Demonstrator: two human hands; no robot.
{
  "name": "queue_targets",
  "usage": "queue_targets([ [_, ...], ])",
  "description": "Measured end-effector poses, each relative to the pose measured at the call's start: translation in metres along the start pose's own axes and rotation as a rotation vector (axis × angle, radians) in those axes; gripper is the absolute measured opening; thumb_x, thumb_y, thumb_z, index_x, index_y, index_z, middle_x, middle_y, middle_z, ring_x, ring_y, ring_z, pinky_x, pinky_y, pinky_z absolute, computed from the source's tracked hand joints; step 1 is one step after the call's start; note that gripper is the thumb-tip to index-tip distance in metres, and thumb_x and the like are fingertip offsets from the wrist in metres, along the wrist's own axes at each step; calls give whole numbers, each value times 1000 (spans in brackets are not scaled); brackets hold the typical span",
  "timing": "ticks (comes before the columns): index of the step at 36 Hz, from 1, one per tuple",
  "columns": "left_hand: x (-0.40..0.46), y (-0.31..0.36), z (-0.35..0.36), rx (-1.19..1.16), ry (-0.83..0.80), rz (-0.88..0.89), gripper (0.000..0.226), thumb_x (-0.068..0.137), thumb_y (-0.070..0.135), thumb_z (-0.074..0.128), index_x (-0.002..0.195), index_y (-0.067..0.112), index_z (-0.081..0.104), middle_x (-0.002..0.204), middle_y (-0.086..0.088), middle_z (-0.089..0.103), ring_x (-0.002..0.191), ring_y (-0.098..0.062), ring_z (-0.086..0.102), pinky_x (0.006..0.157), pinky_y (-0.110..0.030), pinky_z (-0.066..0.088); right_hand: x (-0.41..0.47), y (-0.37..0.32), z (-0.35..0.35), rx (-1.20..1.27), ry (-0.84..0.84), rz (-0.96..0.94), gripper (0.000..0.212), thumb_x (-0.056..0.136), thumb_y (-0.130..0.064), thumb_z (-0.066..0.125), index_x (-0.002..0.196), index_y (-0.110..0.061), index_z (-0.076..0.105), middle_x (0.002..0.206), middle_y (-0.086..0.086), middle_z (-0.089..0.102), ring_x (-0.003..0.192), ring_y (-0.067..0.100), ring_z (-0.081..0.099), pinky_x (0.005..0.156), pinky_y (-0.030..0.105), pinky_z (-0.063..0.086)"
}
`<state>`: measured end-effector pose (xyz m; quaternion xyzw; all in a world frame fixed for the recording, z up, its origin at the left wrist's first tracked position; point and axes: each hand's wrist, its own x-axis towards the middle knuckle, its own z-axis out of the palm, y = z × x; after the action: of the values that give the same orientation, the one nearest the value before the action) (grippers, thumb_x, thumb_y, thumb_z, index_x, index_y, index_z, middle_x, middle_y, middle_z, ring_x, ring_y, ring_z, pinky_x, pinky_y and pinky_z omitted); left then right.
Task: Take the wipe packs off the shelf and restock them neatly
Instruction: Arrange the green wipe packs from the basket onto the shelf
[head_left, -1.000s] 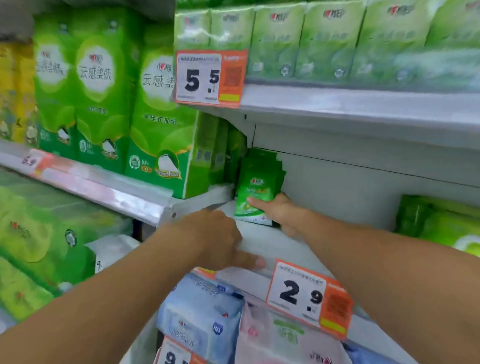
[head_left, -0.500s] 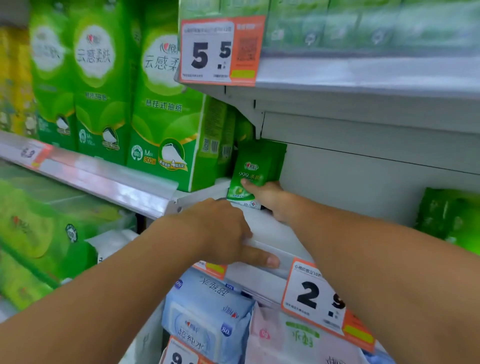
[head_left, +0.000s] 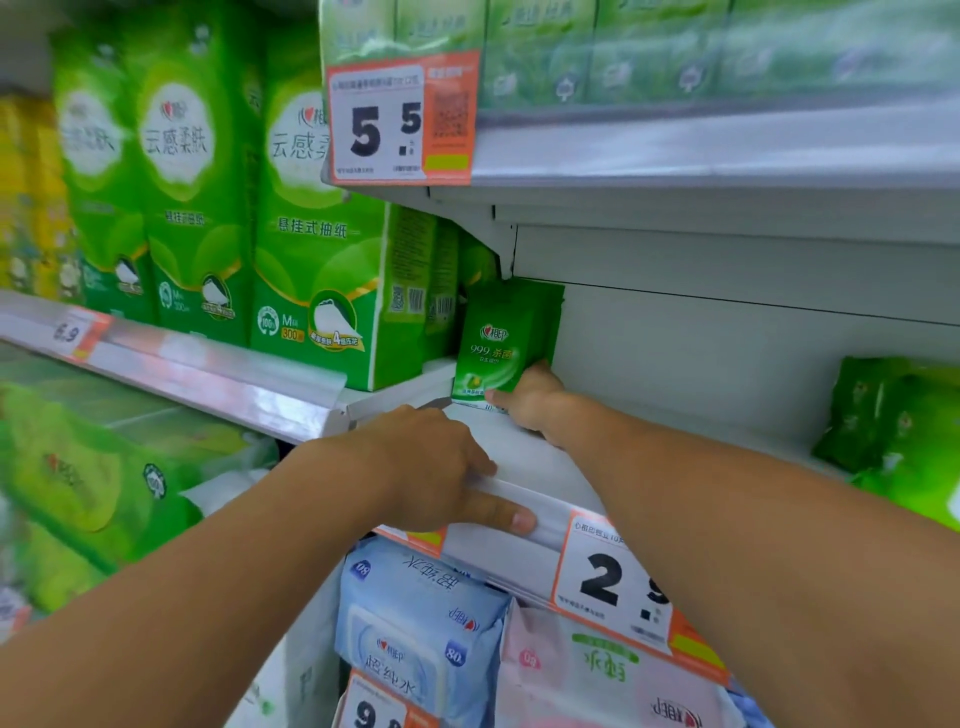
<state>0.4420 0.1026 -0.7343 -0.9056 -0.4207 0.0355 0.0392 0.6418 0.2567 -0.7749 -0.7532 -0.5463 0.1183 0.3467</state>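
Note:
A small green wipe pack (head_left: 501, 340) stands upright at the back left corner of the white shelf (head_left: 530, 457), with more packs behind it. My right hand (head_left: 530, 400) holds the pack at its lower right edge, thumb on the front. My left hand (head_left: 441, 467) rests on the shelf's front rail, with a finger stretched along the rail. More green wipe packs (head_left: 898, 431) lie on the same shelf at the far right.
Tall green tissue packs (head_left: 311, 260) fill the shelf to the left. A "5.5" price tag (head_left: 400, 122) hangs from the upper shelf, a "2.9" tag (head_left: 608, 577) on the front rail. Blue (head_left: 415, 623) and pink wipe packs (head_left: 597, 675) sit below.
The view has shifted closer and slightly lower. My right hand has stayed on the green pack, which stands a little more upright. My left hand has kept its place on the rail.

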Motion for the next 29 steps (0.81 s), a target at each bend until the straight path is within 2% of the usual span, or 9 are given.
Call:
queue_targets([
  [6, -2, -4, 4, -49, -5, -54, 114, 45, 101, 17, 141, 45, 45, 148, 7, 48, 134, -26, 43, 111, -43, 36, -27, -9, -22, 39, -94, 88, 79, 88, -57, 65, 141, -3, 45, 138, 17, 54, 121, 35, 56, 102, 41, 49],
  [10, -16, 9, 7, -30, 18, -62, 84, 80, 84, 33, 146, 33, 40, 150, -1, 45, 136, -26, 41, 111, -39, 31, -102, -31, -67, -11, -190, 9, 66, 97, -34, 63, 148, -2, 37, 152, 14, 41, 137, 31, 43, 107, 36, 36],
  [14, -58, 21, 48, -132, 525, -51, 58, 91, 50, 56, 135, 14, 48, 136, -11, 51, 129, -31, 45, 111, -47, 30, -209, -35, -93, -172, 49, -332, 48, 94, -29, 65, 136, -8, 56, 140, 12, 56, 129, 25, 51, 100, 23, 37],
  [17, -114, 51, 122, -423, 806, -114, 42, 88, 32, 55, 121, 6, 55, 116, -15, 58, 107, -35, 55, 89, -42, 44, -306, 2, -79, -28, 432, -630, 21, 89, -20, 59, 104, -11, 69, 107, 7, 67, 102, 21, 61, 87, 23, 41],
  [20, -173, 90, 220, -667, 533, -286, 29, 89, 28, 61, 113, 12, 60, 108, -10, 61, 98, -31, 60, 78, -34, 44, -406, 59, -31, 189, 496, -566, 6, 85, -13, 61, 89, -9, 65, 86, 4, 65, 80, 23, 59, 74, 34, 48],
  [22, -210, 110, 275, -684, 270, -358, 31, 86, 27, 67, 115, 17, 61, 113, -7, 63, 99, -28, 63, 81, -35, 50, -450, 107, 15, 101, 226, -307, 16, 85, -22, 66, 97, -12, 62, 89, 2, 63, 83, 22, 59, 74, 38, 49],
  [25, -245, 129, 316, -566, 28, -290, 43, 87, 28, 66, 128, 17, 56, 127, -6, 55, 112, -28, 59, 91, -40, 51, -501, 166, 65, -153, -226, 50, 62, 76, -45, 80, 122, -15, 52, 117, 5, 57, 105, 27, 58, 80, 36, 46],
  [27, -257, 135, 320, -483, -51, -205, 53, 88, 30, 66, 137, 20, 48, 137, -2, 47, 121, -26, 52, 96, -41, 49, -529, 190, 86, -153, -395, 168, 82, 66, -53, 87, 128, -15, 48, 126, 6, 54, 110, 26, 57, 85, 37, 49],
  [29, -261, 134, 317, -395, -47, -167, 60, 88, 30, 67, 142, 22, 43, 143, 0, 42, 129, -25, 45, 103, -41, 45, -542, 197, 97, -7, -445, 388, 79, 67, -60, 83, 122, -11, 54, 115, 7, 64, 94, 23, 67, 77, 38, 55],
])
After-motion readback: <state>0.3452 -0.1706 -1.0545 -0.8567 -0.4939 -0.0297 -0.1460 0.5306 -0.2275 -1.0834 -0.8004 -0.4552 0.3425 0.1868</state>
